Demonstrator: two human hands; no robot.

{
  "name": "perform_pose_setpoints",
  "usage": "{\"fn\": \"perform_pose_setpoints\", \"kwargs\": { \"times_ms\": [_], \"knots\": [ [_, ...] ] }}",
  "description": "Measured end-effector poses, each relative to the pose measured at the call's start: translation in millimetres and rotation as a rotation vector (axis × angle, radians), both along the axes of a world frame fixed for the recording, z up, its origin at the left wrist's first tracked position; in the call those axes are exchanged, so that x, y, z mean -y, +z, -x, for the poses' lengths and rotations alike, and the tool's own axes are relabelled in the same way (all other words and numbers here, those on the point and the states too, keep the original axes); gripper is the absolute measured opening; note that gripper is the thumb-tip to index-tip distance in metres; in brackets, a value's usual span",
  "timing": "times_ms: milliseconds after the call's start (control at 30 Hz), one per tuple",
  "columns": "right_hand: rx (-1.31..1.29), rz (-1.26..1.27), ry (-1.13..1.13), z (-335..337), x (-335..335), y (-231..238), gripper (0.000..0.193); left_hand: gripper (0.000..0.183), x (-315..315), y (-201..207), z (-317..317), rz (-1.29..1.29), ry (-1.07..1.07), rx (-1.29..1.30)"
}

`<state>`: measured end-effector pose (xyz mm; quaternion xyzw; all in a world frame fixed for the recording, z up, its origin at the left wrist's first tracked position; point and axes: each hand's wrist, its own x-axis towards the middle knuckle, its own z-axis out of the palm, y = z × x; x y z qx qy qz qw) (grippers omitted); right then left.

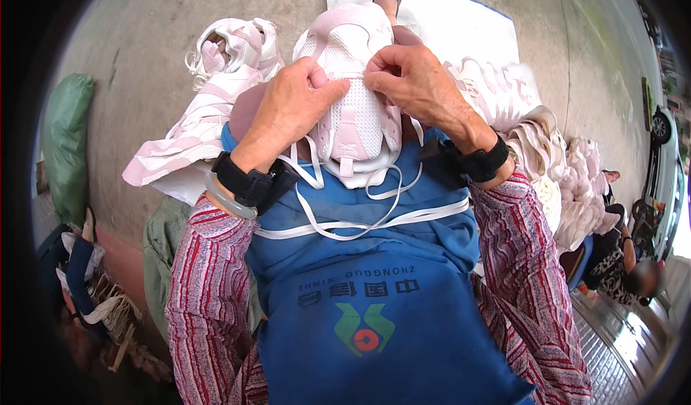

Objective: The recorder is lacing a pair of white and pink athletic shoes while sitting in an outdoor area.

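Note:
A white and pink sneaker upper (350, 34) lies across my lap, its toe pointing away from me and its mesh tongue (360, 92) nearest me. My left hand (291, 106) is closed in a pinch at the tongue's left edge. Opposite it, my right hand (417, 81) pinches at the right edge. A thin stretch of white shoelace runs across the tongue between both sets of fingertips; the exact grip is partly hidden. Loose white shoelace (385, 221) trails from the upper onto my blue apron (374, 265). Both wrists carry black straps.
More pink and white uppers lie at my left (191, 128) and in a heap (497, 92) at my right. A white sheet (461, 24) is spread beyond. Far left stands a green sack (70, 146) near a bundle of cords (115, 308). Another person (612, 254) sits far right.

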<state>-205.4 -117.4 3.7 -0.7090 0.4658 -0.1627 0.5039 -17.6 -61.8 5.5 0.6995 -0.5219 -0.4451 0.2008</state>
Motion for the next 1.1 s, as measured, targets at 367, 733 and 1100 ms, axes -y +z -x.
{"fn": "perform_pose_setpoints", "kwargs": {
  "times_ms": [367,733,1100],
  "knots": [
    [-0.001,-0.035,0.023,-5.0,1.2,4.9,0.016,0.035,3.4,1.2,3.5,0.02,-0.021,0.059],
    [-0.026,0.251,-0.016,4.9,-8.0,2.3,0.015,0.043,-0.3,-6.5,2.8,0.11,-0.046,0.058],
    [-0.047,0.292,0.005,2.4,-10.0,5.9,0.015,0.041,0.9,-4.2,3.4,0.092,-0.04,0.087]
  ]
}}
